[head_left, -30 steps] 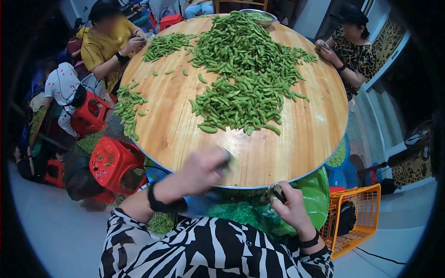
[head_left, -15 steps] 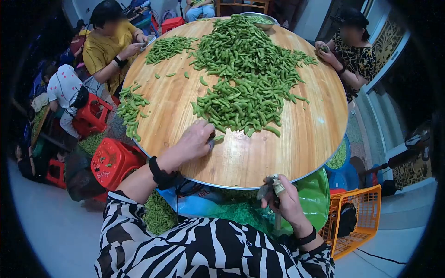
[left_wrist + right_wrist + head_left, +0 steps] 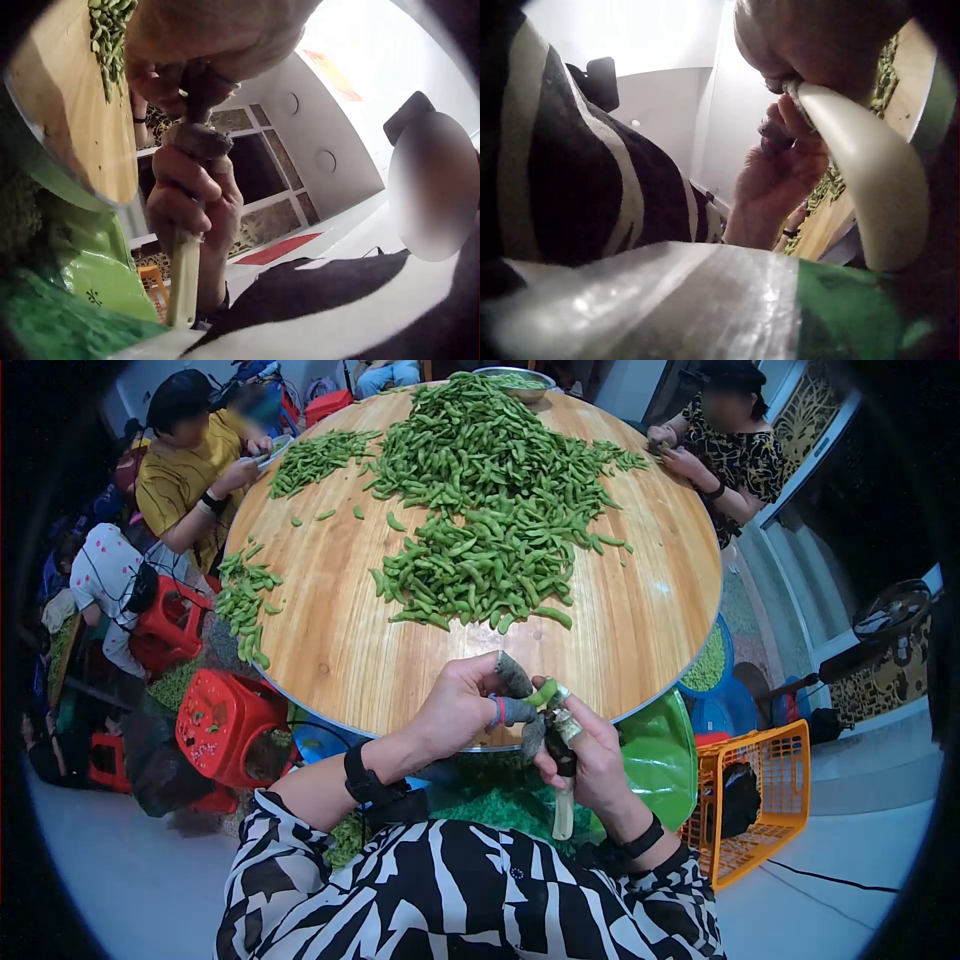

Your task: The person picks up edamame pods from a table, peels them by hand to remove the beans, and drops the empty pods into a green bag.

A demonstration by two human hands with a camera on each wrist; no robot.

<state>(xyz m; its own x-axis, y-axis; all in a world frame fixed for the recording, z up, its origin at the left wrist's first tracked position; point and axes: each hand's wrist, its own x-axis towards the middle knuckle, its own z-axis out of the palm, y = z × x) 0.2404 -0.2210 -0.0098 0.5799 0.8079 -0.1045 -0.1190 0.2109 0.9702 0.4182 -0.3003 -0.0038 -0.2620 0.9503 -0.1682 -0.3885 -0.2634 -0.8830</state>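
Observation:
In the head view my left hand (image 3: 462, 705), grey covers on its fingertips, pinches a green bean pod (image 3: 543, 693) at the table's near edge. My right hand (image 3: 592, 760) has its fingers curled round a tool with a pale handle (image 3: 564, 815); the tool's working end is hidden between the hands. The pod's right end meets the wrapped right thumb. A large heap of pods (image 3: 480, 560) lies on the round wooden table (image 3: 330, 650). The right wrist view shows the pale handle (image 3: 870, 172) large, with my left hand (image 3: 776, 176) behind it.
Two people sit at the table's far left and far right. A metal bowl (image 3: 520, 392) stands at the back. Red stools (image 3: 215, 725) are at the left; an orange crate (image 3: 760, 800), a blue tub (image 3: 725, 710) and green plastic (image 3: 665, 755) lie beyond the near right edge.
My left hand has come back from the heap's near edge to my right hand, with a pod between its fingers. The right hand has risen slightly, and the head view has shifted.

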